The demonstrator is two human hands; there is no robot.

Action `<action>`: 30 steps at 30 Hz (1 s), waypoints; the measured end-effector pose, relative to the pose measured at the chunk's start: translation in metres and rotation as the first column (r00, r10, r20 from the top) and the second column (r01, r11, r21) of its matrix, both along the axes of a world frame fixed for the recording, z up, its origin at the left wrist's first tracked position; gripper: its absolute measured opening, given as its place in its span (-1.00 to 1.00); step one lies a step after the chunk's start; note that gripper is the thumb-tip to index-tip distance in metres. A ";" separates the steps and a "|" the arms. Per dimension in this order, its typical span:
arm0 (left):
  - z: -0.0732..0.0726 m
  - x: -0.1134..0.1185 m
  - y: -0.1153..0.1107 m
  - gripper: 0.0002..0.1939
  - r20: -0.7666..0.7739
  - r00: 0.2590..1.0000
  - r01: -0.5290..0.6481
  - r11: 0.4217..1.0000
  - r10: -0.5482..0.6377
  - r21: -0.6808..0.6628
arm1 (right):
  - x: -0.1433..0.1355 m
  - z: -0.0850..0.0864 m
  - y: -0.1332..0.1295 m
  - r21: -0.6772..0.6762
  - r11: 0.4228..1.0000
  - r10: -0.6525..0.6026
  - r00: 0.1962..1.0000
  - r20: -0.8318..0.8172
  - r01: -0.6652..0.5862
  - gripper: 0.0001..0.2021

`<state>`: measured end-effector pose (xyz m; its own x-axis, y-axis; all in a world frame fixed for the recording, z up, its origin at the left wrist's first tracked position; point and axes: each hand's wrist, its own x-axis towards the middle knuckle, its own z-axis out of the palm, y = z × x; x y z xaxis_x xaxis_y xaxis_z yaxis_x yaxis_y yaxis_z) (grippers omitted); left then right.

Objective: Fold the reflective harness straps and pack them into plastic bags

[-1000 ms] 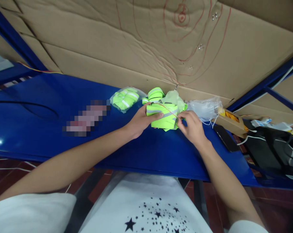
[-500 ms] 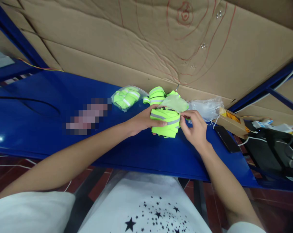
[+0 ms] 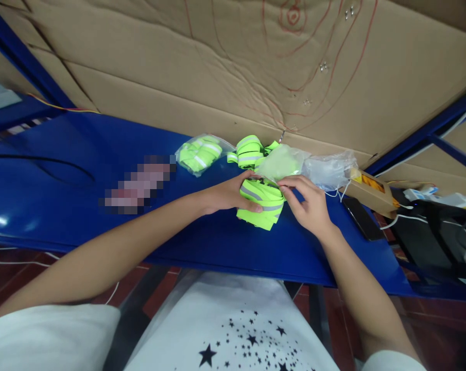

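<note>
My left hand [image 3: 242,198] is wrapped round a folded bundle of neon-yellow reflective straps [image 3: 261,203] with grey stripes, its thumb across the front. At the bundle's upper right corner, my right hand [image 3: 304,198] pinches the edge of a clear plastic bag [image 3: 281,162], which lies just behind the bundle. Some of the right fingertips are hidden. Behind the left hand sits another rolled bundle of neon straps [image 3: 250,151], loose on the table. Farther left lies a bagged neon bundle [image 3: 200,154] in clear plastic.
The blue table [image 3: 213,245] backs onto a cardboard wall [image 3: 171,93]. To the right are crumpled clear bags [image 3: 329,170], an open cardboard box [image 3: 372,193], a black phone [image 3: 362,219] and a black bag [image 3: 429,242]. A black cable [image 3: 43,158] crosses the left side.
The held bundle has tipped and come slightly down, away from the plastic bag behind it. My right fingers have shifted a little left along its top corner.
</note>
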<state>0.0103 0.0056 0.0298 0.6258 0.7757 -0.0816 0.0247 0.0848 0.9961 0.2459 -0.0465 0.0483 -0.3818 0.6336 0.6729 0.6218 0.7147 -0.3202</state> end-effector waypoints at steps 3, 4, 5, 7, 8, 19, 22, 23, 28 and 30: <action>0.000 0.002 -0.001 -0.14 0.027 0.999 -0.039 0.999 0.039 -0.006 | 0.002 0.000 0.001 -0.011 1.000 -0.019 1.000 -0.023 0.019 -0.85; 0.000 0.003 -0.002 -0.16 0.053 0.997 -0.058 0.998 0.058 -0.011 | 0.002 -0.001 0.001 0.008 0.999 -0.042 0.999 -0.029 0.043 -0.85; 0.001 0.004 -0.002 -0.18 0.083 0.993 -0.081 0.997 0.082 -0.017 | 0.003 -0.002 0.002 0.043 0.997 -0.070 0.997 -0.033 0.071 -0.85; 0.003 0.003 -0.002 -0.23 0.119 0.987 -0.108 0.994 0.112 -0.034 | 0.004 -0.003 0.003 0.132 0.985 -0.105 0.994 -0.027 0.108 -0.83; 0.003 0.003 -0.002 -0.25 0.115 0.988 -0.100 0.994 0.105 -0.043 | 0.003 -0.004 0.003 0.167 0.980 -0.104 0.995 -0.014 0.104 -0.82; -0.005 0.008 -0.009 -0.25 0.008 0.998 0.058 0.998 -0.058 0.035 | -0.008 -0.006 -0.004 0.026 1.000 -0.003 0.998 0.069 0.002 -0.90; -0.008 0.012 -0.011 -0.27 0.035 0.998 0.052 0.998 -0.054 0.044 | -0.013 -0.006 -0.006 0.106 0.991 -0.094 0.993 0.078 0.086 -0.90; -0.009 0.013 -0.012 -0.26 0.032 0.999 0.036 0.997 -0.038 0.062 | -0.015 -0.006 -0.007 0.101 0.990 -0.112 0.990 0.082 0.103 -0.90; -0.012 0.016 -0.020 -0.26 -0.084 0.993 -0.052 0.954 0.081 0.296 | -0.024 -0.004 -0.015 -0.038 0.997 -0.063 0.995 0.077 0.066 -0.73; -0.009 0.016 -0.027 -0.30 -0.147 0.976 -0.088 0.912 0.159 0.401 | -0.029 -0.005 -0.017 -0.070 0.991 -0.107 0.994 0.036 0.110 -0.72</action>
